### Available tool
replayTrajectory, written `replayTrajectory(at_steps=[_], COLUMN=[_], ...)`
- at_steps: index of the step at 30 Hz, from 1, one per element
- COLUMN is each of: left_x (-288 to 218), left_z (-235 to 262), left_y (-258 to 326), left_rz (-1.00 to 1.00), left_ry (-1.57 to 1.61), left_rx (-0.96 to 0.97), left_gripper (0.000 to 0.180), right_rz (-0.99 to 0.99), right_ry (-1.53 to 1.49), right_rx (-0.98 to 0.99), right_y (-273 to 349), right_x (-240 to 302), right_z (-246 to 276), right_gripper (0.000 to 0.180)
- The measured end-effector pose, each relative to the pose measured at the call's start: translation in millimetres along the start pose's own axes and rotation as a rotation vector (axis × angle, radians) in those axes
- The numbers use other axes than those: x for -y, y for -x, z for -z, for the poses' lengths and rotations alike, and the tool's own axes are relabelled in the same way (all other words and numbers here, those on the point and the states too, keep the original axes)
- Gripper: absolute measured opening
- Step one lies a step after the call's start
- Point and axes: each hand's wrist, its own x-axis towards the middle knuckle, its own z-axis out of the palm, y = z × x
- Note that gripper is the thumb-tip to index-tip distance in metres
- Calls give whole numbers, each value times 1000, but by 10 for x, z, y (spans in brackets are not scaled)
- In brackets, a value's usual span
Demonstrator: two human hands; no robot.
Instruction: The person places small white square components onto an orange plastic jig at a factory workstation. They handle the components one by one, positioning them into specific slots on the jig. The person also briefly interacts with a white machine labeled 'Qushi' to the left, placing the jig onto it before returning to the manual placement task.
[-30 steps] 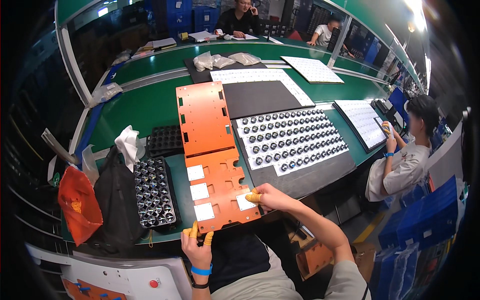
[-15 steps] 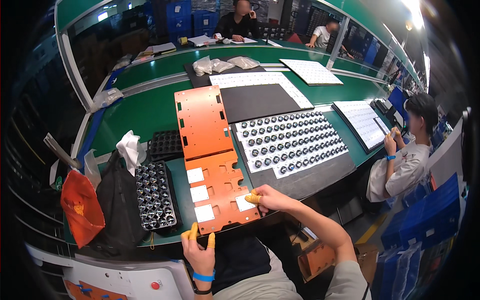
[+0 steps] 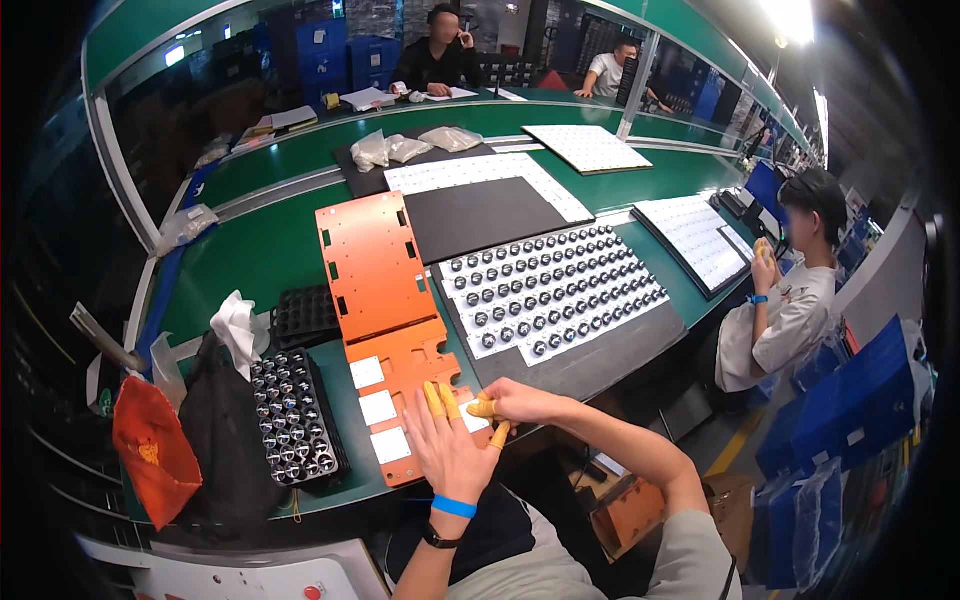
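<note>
A hinged orange fixture lies on the green bench in front of me, its lid folded back. On its lower half sit white square plates in a column at the left. Another white square plate lies at the right, partly covered by my hands. My right hand, with yellow finger cots, pinches at the edge of that plate. My left hand is open over the fixture's lower half, its cot-covered fingers beside the right fingertips. Its palm hides part of the fixture.
Left of the fixture stands a black tray of round lens-like parts, near an orange bag. To the right, a white panel carries rows of black round parts. A co-worker sits at the far right; two people sit across the bench.
My left hand has moved from the fixture's front corner up and right over its lower half, beside my right hand. The right hand stays at the right plate. The whole view has shifted somewhat.
</note>
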Motion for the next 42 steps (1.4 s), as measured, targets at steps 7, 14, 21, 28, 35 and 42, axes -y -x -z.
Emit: replayTrajectory(at_steps=[7, 14, 21, 28, 35, 42], left_x=[15, -12, 16, 9, 31, 30], left_z=[-56, -31, -36, -58, -20, -33], left_y=[15, -1, -11, 3, 10, 35], left_rz=[0, 8, -11, -20, -17, -22], left_ry=[-31, -20, -6, 23, 15, 91], left_rx=[-35, -10, -5, -32, -12, -92], left_gripper=[95, 93, 91, 89, 82, 73], right_rz=[173, 93, 33, 220, 213, 334], right_ry=[13, -87, -216, -242, -66, 401], right_rx=[-91, -56, 18, 12, -61, -179], right_y=[33, 13, -54, 43, 12, 205], right_x=[-161, -154, -151, -178, -13, 175], right_z=[-92, -56, -17, -85, -82, 64], right_gripper=[29, 28, 28, 27, 30, 26])
